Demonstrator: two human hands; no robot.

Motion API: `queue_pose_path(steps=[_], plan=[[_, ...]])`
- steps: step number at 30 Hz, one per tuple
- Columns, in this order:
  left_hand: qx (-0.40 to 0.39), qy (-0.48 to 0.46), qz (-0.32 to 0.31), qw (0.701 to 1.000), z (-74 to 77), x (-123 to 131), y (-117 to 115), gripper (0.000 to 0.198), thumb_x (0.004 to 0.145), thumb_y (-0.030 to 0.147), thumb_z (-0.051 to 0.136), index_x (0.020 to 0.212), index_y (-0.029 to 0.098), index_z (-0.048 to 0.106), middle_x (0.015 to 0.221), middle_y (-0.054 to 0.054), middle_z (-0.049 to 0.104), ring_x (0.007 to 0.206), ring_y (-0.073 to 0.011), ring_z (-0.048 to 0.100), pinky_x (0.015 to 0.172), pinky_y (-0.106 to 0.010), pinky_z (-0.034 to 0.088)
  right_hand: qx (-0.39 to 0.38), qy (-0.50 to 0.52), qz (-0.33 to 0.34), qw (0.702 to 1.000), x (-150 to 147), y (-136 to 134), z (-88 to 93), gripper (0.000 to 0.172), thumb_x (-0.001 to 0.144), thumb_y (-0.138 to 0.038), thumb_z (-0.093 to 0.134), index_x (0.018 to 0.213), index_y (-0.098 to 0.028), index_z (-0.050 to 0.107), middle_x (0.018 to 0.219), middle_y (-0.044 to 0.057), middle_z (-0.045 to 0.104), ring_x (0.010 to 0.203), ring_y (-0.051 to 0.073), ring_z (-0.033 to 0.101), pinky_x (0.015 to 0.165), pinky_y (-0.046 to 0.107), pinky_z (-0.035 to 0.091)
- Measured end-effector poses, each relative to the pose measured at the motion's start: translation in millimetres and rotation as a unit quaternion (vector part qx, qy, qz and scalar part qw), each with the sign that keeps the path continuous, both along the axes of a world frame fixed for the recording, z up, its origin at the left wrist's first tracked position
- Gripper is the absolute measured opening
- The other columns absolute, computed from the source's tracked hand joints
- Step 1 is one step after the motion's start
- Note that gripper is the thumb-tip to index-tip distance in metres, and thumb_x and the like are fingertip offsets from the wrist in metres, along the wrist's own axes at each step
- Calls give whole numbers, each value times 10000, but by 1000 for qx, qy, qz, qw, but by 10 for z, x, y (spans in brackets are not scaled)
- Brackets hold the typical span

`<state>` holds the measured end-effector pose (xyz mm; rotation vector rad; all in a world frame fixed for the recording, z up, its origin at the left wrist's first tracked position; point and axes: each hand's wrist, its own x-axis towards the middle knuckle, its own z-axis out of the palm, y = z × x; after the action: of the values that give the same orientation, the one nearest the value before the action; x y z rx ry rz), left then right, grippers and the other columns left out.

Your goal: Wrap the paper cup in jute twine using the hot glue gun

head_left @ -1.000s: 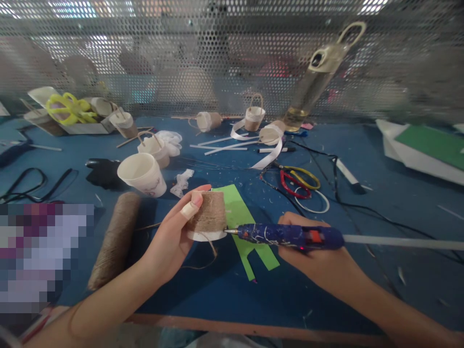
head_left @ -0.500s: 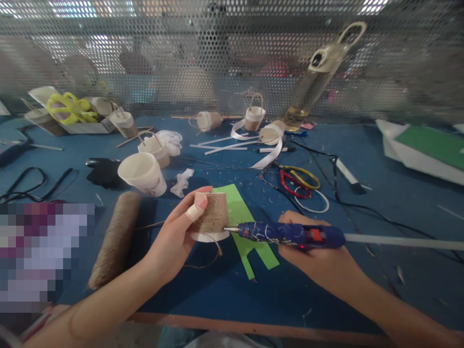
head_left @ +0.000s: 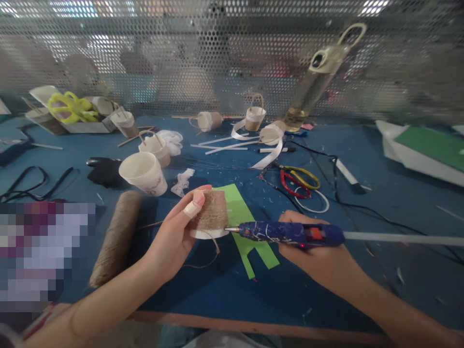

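Held in my left hand (head_left: 174, 232) is a small paper cup (head_left: 210, 212) wrapped in brown twine, tilted with its white rim downward. A loose twine end (head_left: 217, 244) dangles below that rim. My right hand (head_left: 308, 251) is closed around a blue glue gun (head_left: 290, 233), a white glue stick (head_left: 398, 239) poking out of its back. The metal nozzle meets the cup's right side, just where the twine borders the white rim. A thumb bandage shows on my left hand. Under the cup lies a green paper piece (head_left: 241, 208).
A twine spool (head_left: 116, 237) lies left of my left hand, with a white cup (head_left: 143, 173) behind it. Farther back are several twine-wrapped cups, white strips, cable loops (head_left: 300, 179) and a bottle (head_left: 308, 87). A perforated metal screen (head_left: 203, 58) closes off the table's back.
The wrapped cup has turned and shifted slightly in my left hand, its rim a little higher. The dangling twine end has swung slightly. The glue gun stays almost in place.
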<state>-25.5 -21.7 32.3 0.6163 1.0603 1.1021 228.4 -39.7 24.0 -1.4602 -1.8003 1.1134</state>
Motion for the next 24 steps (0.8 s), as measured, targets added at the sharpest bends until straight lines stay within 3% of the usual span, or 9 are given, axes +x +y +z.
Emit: queue_pose_path(steps=[17, 21, 24], plan=[[10, -1, 32, 999, 30, -8, 13, 403, 827, 399, 777, 1183, 216, 739, 1072, -52, 751, 860, -180, 691, 687, -241, 574, 16, -33, -12, 999, -4, 48, -1, 164, 773, -194, 594, 680, -255, 474, 562, -77, 418, 502, 121, 400, 469, 257, 363], [45, -27, 84, 995, 31, -48, 47, 326, 845, 386, 766, 1130, 229, 764, 1153, -8, 751, 963, -154, 695, 824, -211, 563, -37, -59, -21, 997, 40, 157, -9, 158, 826, -319, 643, 704, -245, 576, 511, -50, 569, 483, 153, 550, 490, 279, 459], [48, -19, 88, 995, 28, -56, 52, 331, 840, 392, 770, 1128, 230, 765, 1156, -3, 752, 1018, -171, 694, 853, -218, 557, -97, -68, -19, 993, 85, 243, -38, 208, 829, -396, 706, 743, -220, 636, 533, -5, 671, 514, 186, 656, 504, 289, 522]])
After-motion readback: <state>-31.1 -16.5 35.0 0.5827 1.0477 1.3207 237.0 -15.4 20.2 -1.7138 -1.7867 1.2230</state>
